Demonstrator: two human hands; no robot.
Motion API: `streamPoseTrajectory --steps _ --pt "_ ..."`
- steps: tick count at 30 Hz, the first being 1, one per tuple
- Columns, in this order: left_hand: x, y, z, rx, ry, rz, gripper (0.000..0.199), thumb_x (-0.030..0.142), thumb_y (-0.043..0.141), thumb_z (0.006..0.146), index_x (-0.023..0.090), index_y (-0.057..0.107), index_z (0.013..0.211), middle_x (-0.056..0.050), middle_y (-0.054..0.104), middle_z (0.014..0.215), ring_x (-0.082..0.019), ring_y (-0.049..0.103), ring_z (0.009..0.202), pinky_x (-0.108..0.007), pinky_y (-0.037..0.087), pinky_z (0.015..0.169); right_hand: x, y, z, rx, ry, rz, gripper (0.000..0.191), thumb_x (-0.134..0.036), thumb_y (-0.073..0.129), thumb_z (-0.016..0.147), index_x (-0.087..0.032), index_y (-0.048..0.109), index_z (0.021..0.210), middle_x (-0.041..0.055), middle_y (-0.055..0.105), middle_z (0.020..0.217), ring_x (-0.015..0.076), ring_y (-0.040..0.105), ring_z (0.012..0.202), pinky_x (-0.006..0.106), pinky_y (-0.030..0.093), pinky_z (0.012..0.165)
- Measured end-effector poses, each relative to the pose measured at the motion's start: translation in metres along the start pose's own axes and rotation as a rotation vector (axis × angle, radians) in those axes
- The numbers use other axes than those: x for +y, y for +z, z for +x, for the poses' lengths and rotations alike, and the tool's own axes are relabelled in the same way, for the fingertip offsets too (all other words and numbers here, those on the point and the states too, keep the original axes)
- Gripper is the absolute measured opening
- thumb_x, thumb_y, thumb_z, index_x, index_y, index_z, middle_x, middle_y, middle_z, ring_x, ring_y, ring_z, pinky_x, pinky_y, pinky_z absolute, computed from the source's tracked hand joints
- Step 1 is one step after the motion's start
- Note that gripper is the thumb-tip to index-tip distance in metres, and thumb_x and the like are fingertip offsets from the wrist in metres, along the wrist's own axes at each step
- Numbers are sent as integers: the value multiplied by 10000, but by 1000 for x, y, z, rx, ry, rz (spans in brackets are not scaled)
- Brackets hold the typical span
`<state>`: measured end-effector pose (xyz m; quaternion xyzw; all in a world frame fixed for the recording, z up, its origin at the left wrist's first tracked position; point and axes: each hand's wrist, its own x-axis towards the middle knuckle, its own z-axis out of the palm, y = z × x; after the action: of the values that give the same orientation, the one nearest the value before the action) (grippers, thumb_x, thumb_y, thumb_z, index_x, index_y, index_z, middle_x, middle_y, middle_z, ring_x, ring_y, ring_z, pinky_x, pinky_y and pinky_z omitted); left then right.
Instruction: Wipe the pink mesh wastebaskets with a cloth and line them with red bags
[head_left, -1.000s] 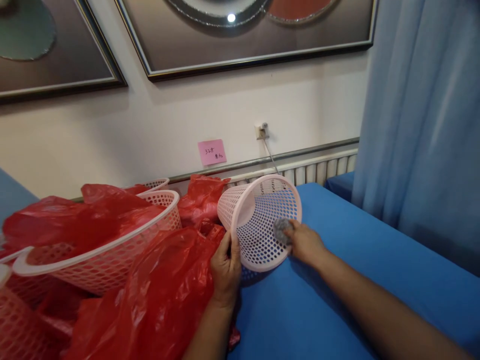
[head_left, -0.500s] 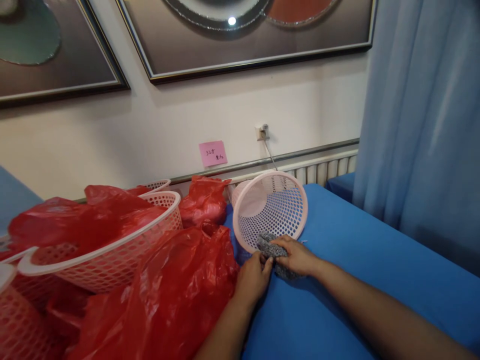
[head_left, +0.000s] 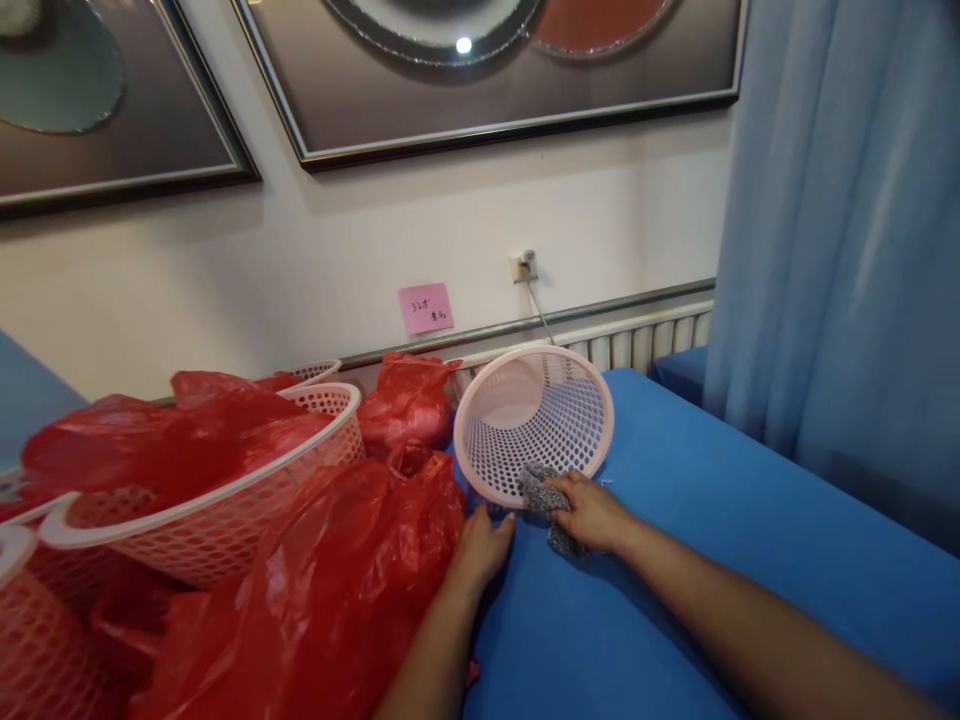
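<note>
A pale pink perforated basket [head_left: 555,430] lies on its side on the blue-covered surface [head_left: 675,500], its mouth facing me. My right hand [head_left: 594,510] is closed on a grey speckled cloth [head_left: 541,490] at the lower rim of the basket. Part of the cloth hangs below the fingers. To the left, my left hand [head_left: 484,545] is just below the rim, beside a red plastic bag [head_left: 375,540]. Its thumb and a finger are apart, and nothing shows between them.
More pink baskets [head_left: 247,510] with red plastic bags stand at the left. A smaller red bag [head_left: 412,395] sits near the radiator [head_left: 637,345]. A blue curtain [head_left: 840,230] hangs at the right. A pink note [head_left: 425,308] is on the wall.
My left hand has moved left, away from the cloth and my right hand. The basket has turned slightly and its rim has shifted left. My right hand still grips the cloth.
</note>
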<state>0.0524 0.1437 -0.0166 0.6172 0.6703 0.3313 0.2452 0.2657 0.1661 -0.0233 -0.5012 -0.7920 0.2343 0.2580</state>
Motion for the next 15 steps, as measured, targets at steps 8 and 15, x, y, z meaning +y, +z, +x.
streamPoseTrajectory --steps 8,15 --pt "2 16 9 -27 54 -294 539 713 494 851 186 606 866 38 554 574 -121 485 388 -236 387 392 -3 -2 -3 16 -92 36 464 -372 589 928 -208 627 1360 132 619 1285 256 612 1163 390 465 1060" --pt "24 -7 -5 219 235 -378 415 583 554 880 201 564 718 25 559 674 -147 539 671 -237 442 614 -21 -6 -12 31 -268 -15 521 -233 590 922 -318 564 1435 62 480 1514 225 536 1319 356 432 1119"
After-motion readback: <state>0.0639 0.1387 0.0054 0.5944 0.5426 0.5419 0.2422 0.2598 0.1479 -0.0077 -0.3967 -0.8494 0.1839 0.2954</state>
